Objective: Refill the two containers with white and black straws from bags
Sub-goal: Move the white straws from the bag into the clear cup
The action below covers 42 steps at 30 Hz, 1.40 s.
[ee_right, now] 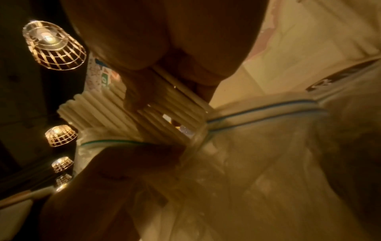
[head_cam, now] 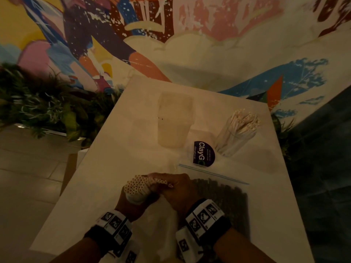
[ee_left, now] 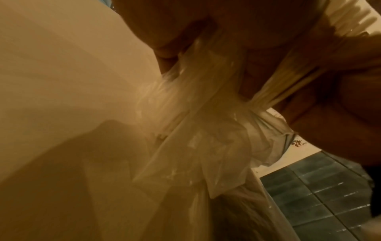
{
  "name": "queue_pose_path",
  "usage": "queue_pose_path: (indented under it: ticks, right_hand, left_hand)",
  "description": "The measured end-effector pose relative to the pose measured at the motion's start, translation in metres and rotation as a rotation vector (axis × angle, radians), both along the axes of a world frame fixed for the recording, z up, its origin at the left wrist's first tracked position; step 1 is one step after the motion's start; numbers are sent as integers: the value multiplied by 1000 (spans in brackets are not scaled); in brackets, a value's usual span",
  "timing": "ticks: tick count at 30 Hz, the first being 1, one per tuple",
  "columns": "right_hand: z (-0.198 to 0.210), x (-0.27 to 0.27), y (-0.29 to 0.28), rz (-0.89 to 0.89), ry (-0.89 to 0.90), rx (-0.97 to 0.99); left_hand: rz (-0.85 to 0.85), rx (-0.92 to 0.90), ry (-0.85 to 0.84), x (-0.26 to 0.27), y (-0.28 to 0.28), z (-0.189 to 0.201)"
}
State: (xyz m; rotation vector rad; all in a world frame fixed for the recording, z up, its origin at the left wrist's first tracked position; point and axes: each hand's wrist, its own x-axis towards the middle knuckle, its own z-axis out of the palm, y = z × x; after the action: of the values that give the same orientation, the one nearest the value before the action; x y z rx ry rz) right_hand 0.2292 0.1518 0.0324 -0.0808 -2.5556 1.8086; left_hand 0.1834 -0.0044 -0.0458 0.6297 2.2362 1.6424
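White straws point(head_cam: 141, 186) are gripped as a bundle by both hands, left hand point(head_cam: 131, 203) curled around bag point(ee_left: 206, 146) and straws, right hand point(head_cam: 176, 190) clasping the tips, apparently for pulling out. Containers point(head_cam: 175, 120) stand beyond on table point(head_cam: 114, 168).

White desk point(head_cam: 106, 168): empty container point(head_cam: 175, 120), container of white straws point(head_cam: 237, 133), ClayG sticker point(head_cam: 204, 153), zip bag of black straws point(head_cam: 226, 194).
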Motion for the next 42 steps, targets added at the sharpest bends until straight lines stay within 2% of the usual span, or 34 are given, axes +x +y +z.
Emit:
queue_pose_path:
  ticks: [2,5,11,13,15,17,22,25,27,29,32,35,38,42]
  right_hand:
    - [-6,1,4,-52,64,-24]
    - [-12,-1,13,-159,140,-9]
    - [6,-4,25,-336,188,-126]
    - [8,-3,26,-276,102,-89]
    - [3,-2,22,-132,-84,96]
    - [-3,0,18,-81,-185,261]
    - [-4,4,21,-226,65,255]
    - [-18,2,25,-175,113,416]
    - [-30,0,27,-135,173,444]
    - [-36,0,30,-164,190,398]
    - [-33,5,31,-262,91,298]
    - [-15,5,29,-317,59,51]
    - [15,2,28,-432,128,-240]
    - [54,-4,37,-496,307,-361]
  left_hand:
    - [65,71,-25,-1,4,4]
    - [89,71,-11,-3,2,5]
    - [100,72,-58,-4,-3,-4]
    - [100,89,-67,-5,-2,-2]
    - [120,115,-76,-7,-2,0]
    - [146,98,-75,-8,-2,-2]
    - [141,19,-49,-6,-4,-7]
    - [145,83,-24,-7,-4,-12]
    - [136,120,-11,-8,-5,-15]
    - [126,153,-33,-9,-6,-16]
    - [135,208,-139,-9,-5,-15]
    - [130,232,-161,-10,-4,-17]
    - [105,226,-160,-11,-4,-17]
    - [90,211,-144,-12,-5,-20]
